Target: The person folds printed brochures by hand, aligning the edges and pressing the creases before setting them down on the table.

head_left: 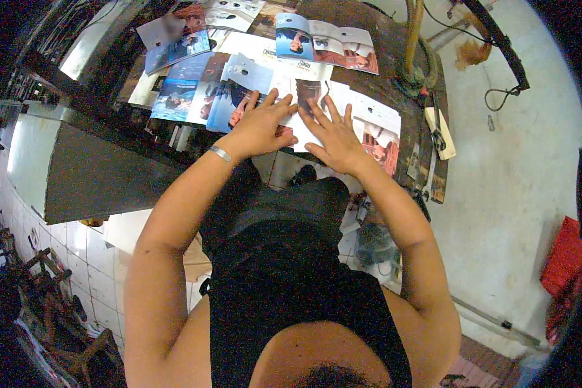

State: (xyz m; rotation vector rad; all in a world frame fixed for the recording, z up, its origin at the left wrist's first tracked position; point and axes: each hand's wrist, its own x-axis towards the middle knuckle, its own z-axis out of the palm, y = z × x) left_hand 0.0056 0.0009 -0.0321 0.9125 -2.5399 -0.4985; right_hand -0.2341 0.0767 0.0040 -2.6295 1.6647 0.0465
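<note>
Printed sheets and booklets lie spread over a dark worktable [333, 14]. My left hand [262, 128] rests with spread fingers on blue and white printed pages [247, 72], a silver band around its wrist. Close beside it, my right hand [335, 139] lies flat, fingers apart, on white pages with a dark picture [312, 90]. To its right is a sheet with a reddish picture [380, 145]. Neither hand grips anything.
A blue and red booklet [326, 44] lies beyond my hands, another [174, 42] at the back left. Wrenches [438, 139] and a wooden piece [443, 132] are at the table's right edge. A grey metal box [103, 168] stands left.
</note>
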